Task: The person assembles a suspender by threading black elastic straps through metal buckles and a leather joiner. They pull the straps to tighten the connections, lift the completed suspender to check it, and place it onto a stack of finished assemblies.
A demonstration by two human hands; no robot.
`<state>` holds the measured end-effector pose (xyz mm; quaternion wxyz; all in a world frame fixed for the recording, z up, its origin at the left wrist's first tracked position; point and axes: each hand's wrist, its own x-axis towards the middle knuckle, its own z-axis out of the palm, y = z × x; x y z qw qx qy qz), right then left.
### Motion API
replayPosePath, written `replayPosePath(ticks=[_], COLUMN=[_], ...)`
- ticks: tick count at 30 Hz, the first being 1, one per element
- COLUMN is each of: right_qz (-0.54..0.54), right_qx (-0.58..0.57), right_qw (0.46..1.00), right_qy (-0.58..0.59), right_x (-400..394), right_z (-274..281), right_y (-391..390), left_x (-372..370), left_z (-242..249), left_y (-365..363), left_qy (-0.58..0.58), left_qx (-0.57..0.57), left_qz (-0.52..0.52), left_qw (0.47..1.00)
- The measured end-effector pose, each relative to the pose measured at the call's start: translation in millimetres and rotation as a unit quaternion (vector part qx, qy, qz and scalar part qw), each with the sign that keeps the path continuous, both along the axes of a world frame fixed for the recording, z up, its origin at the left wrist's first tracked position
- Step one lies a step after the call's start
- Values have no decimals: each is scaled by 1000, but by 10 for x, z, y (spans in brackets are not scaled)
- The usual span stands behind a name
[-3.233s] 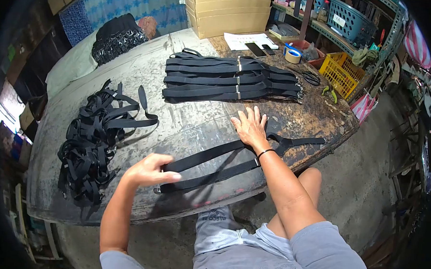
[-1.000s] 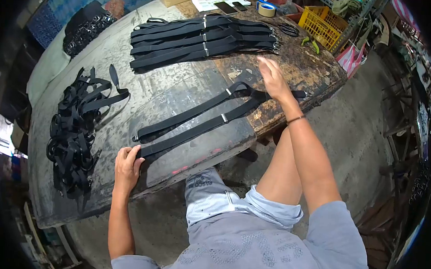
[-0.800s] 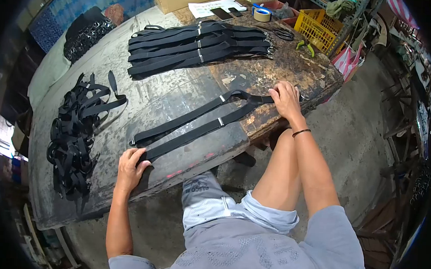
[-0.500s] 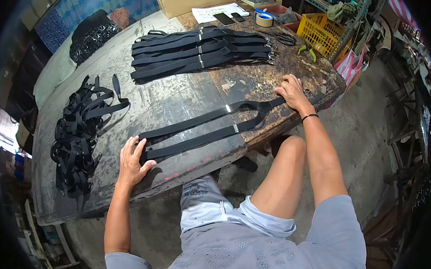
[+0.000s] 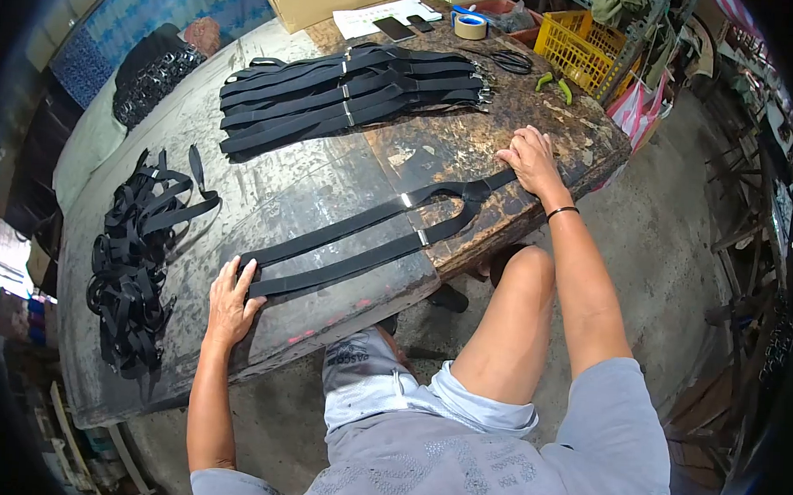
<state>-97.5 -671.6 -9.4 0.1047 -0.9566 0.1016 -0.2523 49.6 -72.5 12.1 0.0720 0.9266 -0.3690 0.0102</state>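
Observation:
A pair of black suspenders [image 5: 326,228] lies stretched along the table near its front edge. Two parallel straps with metal sliders run from the left and join at a dark patch [image 5: 475,191] into one short strap on the right. My left hand [image 5: 232,307] rests at the two left strap ends, fingers extended and thumb apart, touching the upper strap's end. My right hand [image 5: 531,160] covers the single strap's end with bent fingers closed on it; whatever fitting sits there is hidden. Behind lies a neat stack of black suspenders [image 5: 288,101], with metal clips at its right end.
A tangled heap of black straps [image 5: 134,271] lies on the table's left. Toward the back are dark metal-fitted pieces [image 5: 156,78], a cardboard box [image 5: 336,2], phones [image 5: 394,29], a tape roll [image 5: 470,26] and green-handled snips [image 5: 563,91]. A yellow crate [image 5: 582,48] stands beyond.
The view has shifted slightly, so the table appears further left. The left strap ends now lie flatter under my left hand's fingers. My right hand stays at the single strap's end.

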Motion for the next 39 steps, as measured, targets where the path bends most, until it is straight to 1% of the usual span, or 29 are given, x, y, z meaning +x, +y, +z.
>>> replayPosePath(ticks=[2, 3, 5, 9, 12, 16, 19, 22, 23, 25, 26, 28, 30, 32, 33, 34, 35, 36, 37, 38, 39], right_qz=[-96, -96, -121, -106, -108, -113, -137, -160, -160, -157, -157, -109, -104, -65, -52, -54, -40, -27, -7, -10, -24], right_qx=[-39, -40, 0, -3, 8, 0, -24, -19, -19, 56, 56, 74, 83, 110, 165, 164, 140, 116, 136, 134, 154], right_qw=[995, 995, 992, 994, 993, 993, 990, 986, 986, 986, 986, 991, 991, 991, 981, 981, 986, 989, 985, 986, 981], right_qy=[11, 13, 40, 33, 52, 41, 16, 37, 37, 2, 4, -9, 15, 42, 86, 85, 87, 88, 103, 100, 117], right_x=[-34, -42, -35, -32, -36, -40, -59, -61, -62, -62, -101, -227, -374, -492, -540, -575, -599, -603, -588, -578, -565], right_z=[11, 20, 46, 10, 67, 23, -6, 16, 11, -7, -16, -21, -8, 61, 146, 141, 125, 163, 227, 275, 332], right_y=[84, 103, 119, 81, 113, 107, 107, 110, 84, -22, -98, -262, -298, -300, -329, -368, -410, -400, -415, -410, -382], left_x=[22, 44, 117, 171, 168, 158, 150, 144, 154, 170, 183, 194, 215, 315, 369, 416, 466, 487, 506, 516, 513], left_z=[-2, -5, -27, -54, -69, -37, -52, -44, -40, -26, 3, 89, 189, 197, 205, 213, 165, 217, 295, 345, 300], left_y=[15, 23, 63, 97, 88, 26, 18, 18, 20, 35, 40, 39, 7, -39, -80, -102, -106, -152, -225, -272, -256], left_qy=[-4, -7, -12, -11, -5, 10, 4, 4, 10, 18, 35, 55, 66, 69, 88, 106, 98, 96, 116, 135, 108], left_qx=[1, 0, -8, -17, -23, -25, -26, -34, -46, -60, -67, -73, -71, -70, -52, -33, -14, -16, 35, 85, 23], left_qz=[-2, 3, 10, 20, 30, 48, 53, 55, 59, 65, 56, 47, 3, -8, -1, 7, 23, 22, 46, 69, 35], left_qw=[1000, 1000, 1000, 1000, 999, 999, 998, 998, 997, 996, 996, 995, 995, 995, 995, 994, 995, 995, 992, 985, 993])
